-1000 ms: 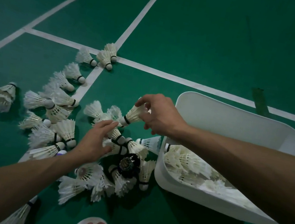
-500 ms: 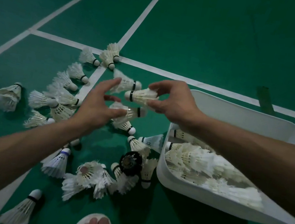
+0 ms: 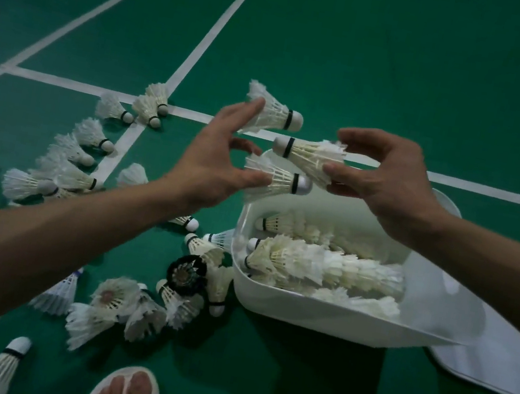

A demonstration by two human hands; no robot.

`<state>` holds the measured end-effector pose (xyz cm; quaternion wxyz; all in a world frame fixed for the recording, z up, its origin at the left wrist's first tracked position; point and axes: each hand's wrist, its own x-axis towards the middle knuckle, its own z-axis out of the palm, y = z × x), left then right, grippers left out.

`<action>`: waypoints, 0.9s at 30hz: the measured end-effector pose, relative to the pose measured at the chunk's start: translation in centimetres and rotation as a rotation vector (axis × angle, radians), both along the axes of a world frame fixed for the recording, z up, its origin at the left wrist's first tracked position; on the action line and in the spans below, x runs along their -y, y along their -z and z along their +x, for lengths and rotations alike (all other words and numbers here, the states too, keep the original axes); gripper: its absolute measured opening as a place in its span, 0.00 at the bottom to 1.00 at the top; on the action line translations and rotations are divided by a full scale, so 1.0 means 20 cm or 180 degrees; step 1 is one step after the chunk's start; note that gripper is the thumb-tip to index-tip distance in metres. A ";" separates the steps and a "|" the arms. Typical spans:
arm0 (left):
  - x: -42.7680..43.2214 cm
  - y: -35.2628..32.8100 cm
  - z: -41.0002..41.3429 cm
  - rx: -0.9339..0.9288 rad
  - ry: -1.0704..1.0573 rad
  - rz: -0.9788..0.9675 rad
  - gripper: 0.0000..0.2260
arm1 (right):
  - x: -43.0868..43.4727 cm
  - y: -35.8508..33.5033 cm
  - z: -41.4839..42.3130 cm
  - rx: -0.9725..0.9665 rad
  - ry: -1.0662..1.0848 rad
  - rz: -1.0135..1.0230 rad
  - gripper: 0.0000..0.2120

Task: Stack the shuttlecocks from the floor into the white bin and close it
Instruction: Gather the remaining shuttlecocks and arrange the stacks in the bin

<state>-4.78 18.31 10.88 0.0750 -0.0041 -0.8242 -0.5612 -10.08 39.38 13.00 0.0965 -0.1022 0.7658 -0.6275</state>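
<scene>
Two in the left hand [image 3: 220, 158], one in the right hand [image 3: 383, 180]: pinching shuttlecocks [image 3: 311, 155] above the white bin's [image 3: 334, 321] left end. Stacked in rows inside; scattered loose across green floor [image 3: 379, 61] alongside.

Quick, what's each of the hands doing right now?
Left hand: holds an upper shuttlecock and a lower shuttlecock.
Right hand: pinches a third shuttlecock.

Dim green court floor [image 3: 413, 67] crossed by white painted lines [image 3: 214, 32].
</scene>
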 end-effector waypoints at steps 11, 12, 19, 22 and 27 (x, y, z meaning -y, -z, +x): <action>-0.24 0.12 -0.17 0.0390 0.0393 -0.0852 0.45 | -0.40 0.30 -0.03 0.0476 0.0368 0.0942 0.19; -0.25 0.13 -0.18 0.0399 0.0412 -0.0891 0.45 | -0.42 0.33 -0.03 0.0551 0.0294 0.1137 0.18; -0.32 0.21 -0.23 0.0497 0.0643 -0.1015 0.43 | -0.45 0.47 -0.02 0.0937 -0.0092 0.1648 0.16; -0.32 0.22 -0.25 0.0467 0.0713 -0.1145 0.43 | -0.40 0.51 0.00 0.1106 -0.0220 0.1482 0.15; -0.30 0.23 -0.27 0.0354 0.0878 -0.1473 0.40 | -0.32 0.60 0.03 0.1390 -0.0410 0.1207 0.21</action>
